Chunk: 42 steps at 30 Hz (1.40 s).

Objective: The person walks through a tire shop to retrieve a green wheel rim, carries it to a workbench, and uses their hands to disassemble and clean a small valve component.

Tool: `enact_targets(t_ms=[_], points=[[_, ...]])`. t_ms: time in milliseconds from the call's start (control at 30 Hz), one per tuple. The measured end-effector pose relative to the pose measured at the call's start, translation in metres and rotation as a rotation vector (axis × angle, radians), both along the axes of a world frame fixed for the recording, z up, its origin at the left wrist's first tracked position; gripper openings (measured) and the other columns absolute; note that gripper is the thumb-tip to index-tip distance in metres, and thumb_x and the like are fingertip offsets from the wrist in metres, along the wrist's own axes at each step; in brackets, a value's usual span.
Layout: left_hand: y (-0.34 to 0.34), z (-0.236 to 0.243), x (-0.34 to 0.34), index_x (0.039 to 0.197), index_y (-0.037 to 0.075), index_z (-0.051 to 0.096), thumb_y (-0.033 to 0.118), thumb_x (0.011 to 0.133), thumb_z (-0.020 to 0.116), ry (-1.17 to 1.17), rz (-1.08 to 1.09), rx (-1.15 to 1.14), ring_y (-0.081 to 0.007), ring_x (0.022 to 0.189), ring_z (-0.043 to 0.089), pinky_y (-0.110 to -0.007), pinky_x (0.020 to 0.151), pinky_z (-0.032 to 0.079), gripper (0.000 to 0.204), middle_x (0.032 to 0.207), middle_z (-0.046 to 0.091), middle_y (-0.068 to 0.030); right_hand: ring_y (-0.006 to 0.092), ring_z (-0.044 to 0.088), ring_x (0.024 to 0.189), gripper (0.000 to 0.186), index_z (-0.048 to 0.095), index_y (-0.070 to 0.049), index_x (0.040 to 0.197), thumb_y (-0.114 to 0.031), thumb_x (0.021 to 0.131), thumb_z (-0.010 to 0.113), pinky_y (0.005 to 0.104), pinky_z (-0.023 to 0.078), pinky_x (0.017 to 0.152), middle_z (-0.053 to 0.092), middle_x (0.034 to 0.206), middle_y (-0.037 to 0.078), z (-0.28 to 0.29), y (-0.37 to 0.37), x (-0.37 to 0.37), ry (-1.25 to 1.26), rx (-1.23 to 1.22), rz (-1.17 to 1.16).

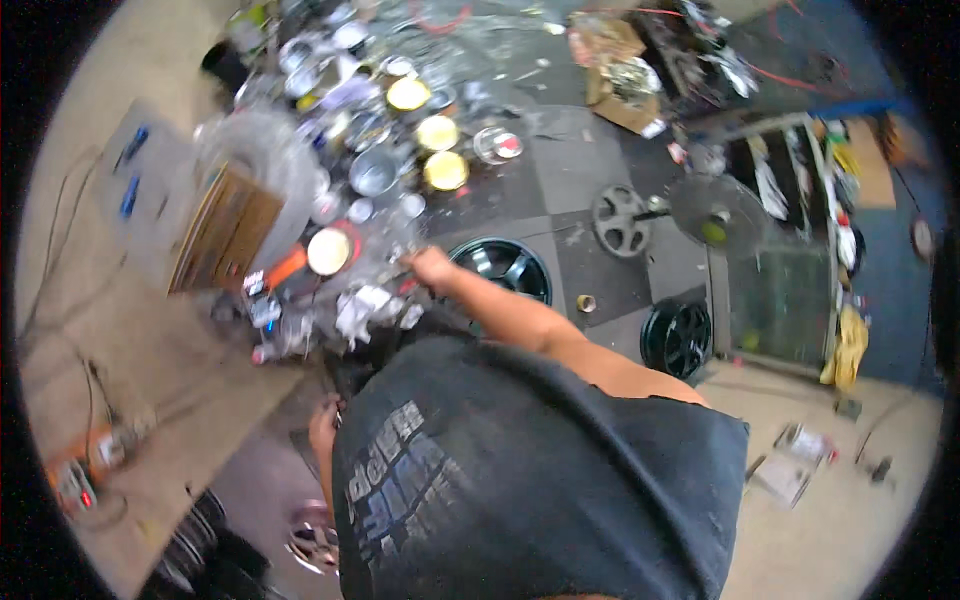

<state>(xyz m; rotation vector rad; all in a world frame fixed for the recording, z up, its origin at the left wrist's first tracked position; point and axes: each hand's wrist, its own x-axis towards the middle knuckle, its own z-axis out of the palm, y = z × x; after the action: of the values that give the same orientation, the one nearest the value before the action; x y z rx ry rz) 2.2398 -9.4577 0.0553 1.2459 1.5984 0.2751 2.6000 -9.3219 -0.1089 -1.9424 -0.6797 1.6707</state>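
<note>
My right hand reaches across to the cluttered bench, its fingers drawn together at the edge of crumpled clear plastic. What they grip, if anything, is too small and blurred to name. Just left of it stands an open can with pale contents, beside an orange-handled tool. Low on the left, my left hand shows only in part beside my dark shirt. Its fingers are curled, and whatever lies in them is hidden. A dark glossy wheel rim lies partly behind my right forearm.
Open cans, some with yellow contents, crowd the bench beyond. A cardboard box stands on the left. At right are a grey wheel rim, a dark rim, a fan and a roll of tape.
</note>
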Motion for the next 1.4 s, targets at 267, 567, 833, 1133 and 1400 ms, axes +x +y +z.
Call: enact_targets(t_ms=[267, 567, 833, 1133, 1400], points=[[0.032, -0.023, 0.019, 0.107, 0.003, 0.068, 0.022, 0.092, 0.059, -0.199, -0.108, 0.133, -0.0099, 0.068, 0.055, -0.026, 0.063, 0.044, 0.026, 0.085, 0.067, -0.0045, 0.0277, 0.061, 0.078, 0.037, 0.066, -0.004, 0.099, -0.038, 0.086, 0.059, 0.0451, 0.05, 0.07, 0.063, 0.085, 0.015, 0.041, -0.025, 0.033, -0.184, -0.042, -0.014], [0.034, 0.018, 0.043, 0.097, 0.003, 0.068, 0.017, 0.087, 0.057, -0.093, -0.053, -0.108, -0.0149, 0.074, 0.062, -0.031, 0.066, 0.049, 0.021, 0.083, 0.068, -0.0068, 0.0302, 0.068, 0.085, 0.04, 0.071, 0.001, 0.09, -0.037, 0.077, 0.071, 0.0389, 0.051, 0.079, 0.071, 0.088, 0.019, -0.04, 0.044, 0.04, -0.551, 0.168, 0.222], [-0.032, -0.001, 0.001, 0.09, 0.004, 0.067, 0.019, 0.088, 0.055, -0.152, 0.143, -0.162, -0.0114, 0.072, 0.06, -0.027, 0.063, 0.047, 0.019, 0.079, 0.065, -0.0041, 0.0327, 0.067, 0.09, 0.04, 0.068, -0.003, 0.105, -0.033, 0.079, 0.067, 0.042, 0.05, 0.079, 0.07, 0.097, 0.02, -0.066, 0.081, -0.003, -0.482, 0.258, 0.397], [0.057, 0.029, 0.016, 0.101, 0.003, 0.064, 0.023, 0.091, 0.054, 0.075, 0.123, 0.311, -0.0316, 0.085, 0.064, -0.039, 0.077, 0.048, 0.024, 0.089, 0.066, -0.0187, 0.0119, 0.047, 0.051, 0.035, 0.065, -0.001, 0.098, -0.034, 0.086, 0.063, 0.031, 0.036, 0.047, 0.054, 0.065, 0.001, -0.015, 0.03, 0.016, -0.237, 0.228, 0.162], [0.18, 0.012, 0.012, 0.126, 0.012, 0.058, 0.022, 0.088, 0.054, 0.429, -0.125, 0.463, -0.0415, 0.085, 0.064, -0.051, 0.074, 0.051, 0.04, 0.093, 0.067, -0.0217, 0.0087, 0.04, 0.047, 0.023, 0.057, -0.009, 0.082, -0.03, 0.092, 0.056, 0.0259, 0.03, 0.042, 0.044, 0.06, -0.002, 0.042, -0.076, 0.043, -0.031, 0.066, 0.029]])
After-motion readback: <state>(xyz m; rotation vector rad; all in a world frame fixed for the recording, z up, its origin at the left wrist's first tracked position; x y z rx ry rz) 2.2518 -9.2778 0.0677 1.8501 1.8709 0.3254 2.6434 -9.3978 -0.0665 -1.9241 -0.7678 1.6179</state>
